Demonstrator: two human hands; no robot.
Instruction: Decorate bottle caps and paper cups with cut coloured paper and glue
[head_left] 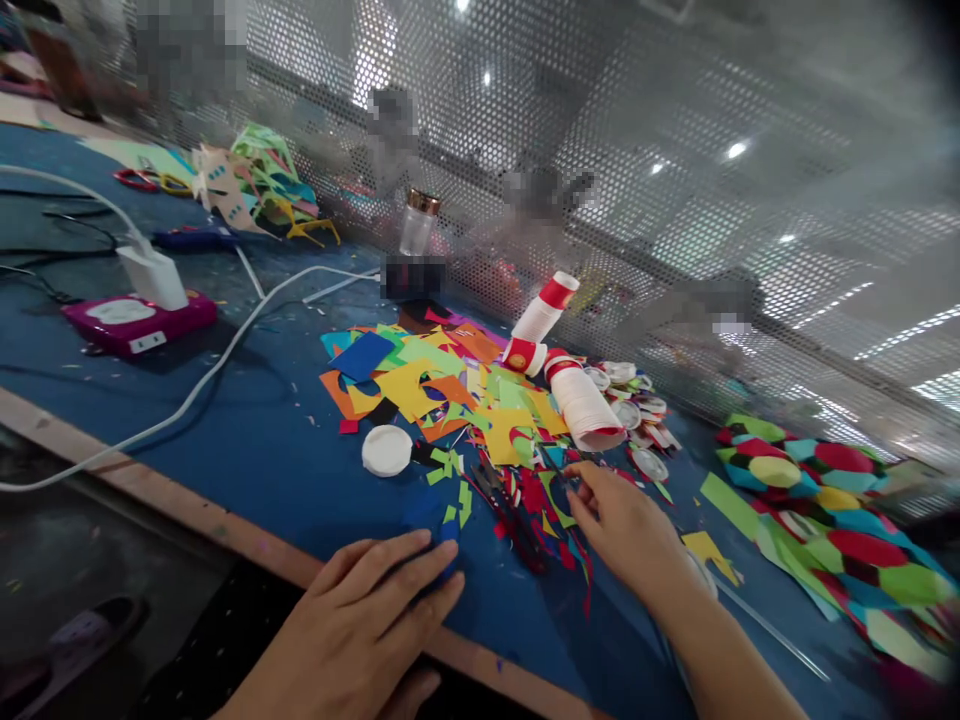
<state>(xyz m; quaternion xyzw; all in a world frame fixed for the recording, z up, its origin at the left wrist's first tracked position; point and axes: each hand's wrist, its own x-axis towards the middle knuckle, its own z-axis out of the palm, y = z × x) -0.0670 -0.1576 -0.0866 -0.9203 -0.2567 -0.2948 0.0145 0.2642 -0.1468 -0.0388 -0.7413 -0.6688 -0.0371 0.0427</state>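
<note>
My left hand (pixel 375 610) lies near the table's front edge, fingers stretched out and flat. Its fingertips rest by a small blue paper piece (pixel 450 533), partly hidden under them. Farther right, my right hand (pixel 622 515) reaches to the edge of the scrap pile, thumb and fingers pinched. A thin dark item (pixel 553 462) shows at those fingertips, too small to name. Between the hands lie scissors (pixel 510 515) with dark red handles and several light green paper strips (pixel 465 502). A round white lid or disc (pixel 387 451) sits just beyond my left hand.
Coloured paper scraps (pixel 420 385) cover the middle of the blue table (pixel 277 440). Stacked paper cups (pixel 585 405) lie behind my right hand. A patchwork paper piece (pixel 847 540) is at right. A magenta power strip (pixel 142 318) with a white cable (pixel 217 370) is at left; perforated metal mesh stands behind.
</note>
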